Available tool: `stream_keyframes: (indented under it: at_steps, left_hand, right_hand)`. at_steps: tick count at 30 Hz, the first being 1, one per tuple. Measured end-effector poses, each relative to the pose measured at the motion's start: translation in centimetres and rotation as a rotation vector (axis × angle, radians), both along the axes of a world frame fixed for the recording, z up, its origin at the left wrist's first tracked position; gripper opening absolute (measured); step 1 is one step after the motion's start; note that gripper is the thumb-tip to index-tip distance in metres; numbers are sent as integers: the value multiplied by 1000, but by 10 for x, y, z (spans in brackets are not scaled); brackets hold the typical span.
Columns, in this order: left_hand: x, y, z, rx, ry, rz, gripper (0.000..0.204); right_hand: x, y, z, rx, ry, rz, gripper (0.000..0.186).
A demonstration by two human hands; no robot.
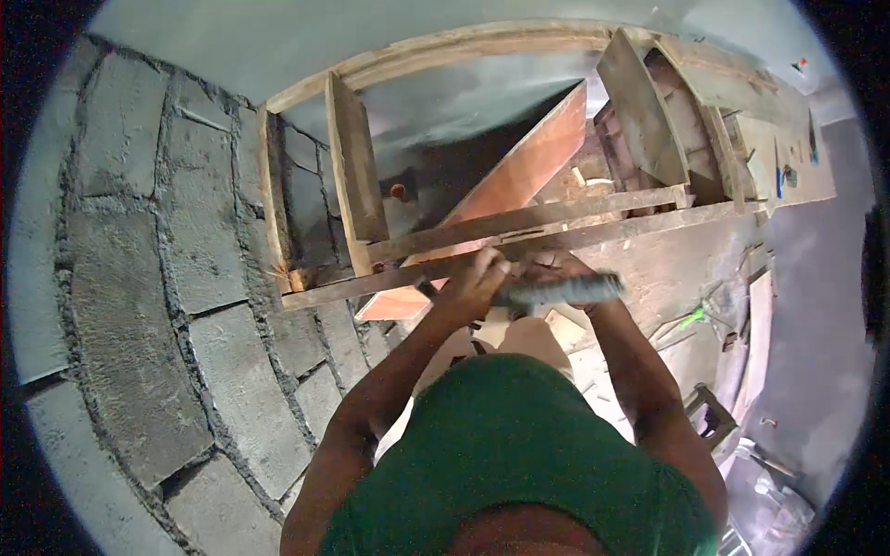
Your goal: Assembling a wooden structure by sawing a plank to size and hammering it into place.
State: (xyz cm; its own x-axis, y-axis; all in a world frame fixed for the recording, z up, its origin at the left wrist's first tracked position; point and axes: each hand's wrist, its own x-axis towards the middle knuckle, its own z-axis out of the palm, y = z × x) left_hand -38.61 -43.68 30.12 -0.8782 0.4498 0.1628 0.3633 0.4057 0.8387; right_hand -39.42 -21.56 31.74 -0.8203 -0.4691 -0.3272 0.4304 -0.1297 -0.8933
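Observation:
My left hand (pixel 476 285) is closed at the front rail (pixel 612 227) of a wooden frame. A long grey, thick-bodied tool (pixel 570 291) runs out from its right side, and a dark stub (pixel 427 289) sticks out on its left. The tool is blurred, so its kind does not show. Just to the right, my right hand (pixel 559 267) is up against the same rail, partly behind the grey tool. Its fingers are smeared and half hidden. A reddish plywood sheet (pixel 528 167) slants through the frame behind the hands.
Upright boards (pixel 357 176) divide the frame, which stands against a smooth grey wall (pixel 213 42). Rough block masonry (pixel 222 371) fills the left side. At the right are a pale board (pixel 788 162) with small tools on it, a bright green item (pixel 692 318), and wood scraps on the floor.

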Motion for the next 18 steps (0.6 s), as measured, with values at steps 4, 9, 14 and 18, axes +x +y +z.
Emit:
stream_keyframes:
  at_steps: [4,9,14,18]
  left_hand:
    - [1,53,32,-71,-738,-82,22]
    - [7,93,24,-19,-564,-197,38]
    - [4,130,18,-162,-649,-138,28]
    - [14,137,-16,-252,-174,-184,23]
  right_hand:
    - [20,45,-18,81,-179,156,24]
    - [39,82,-25,22,-209,18,26]
    - [43,114,-30,329,262,170,32]
    - [51,129,-1,-333,-656,-142,34]
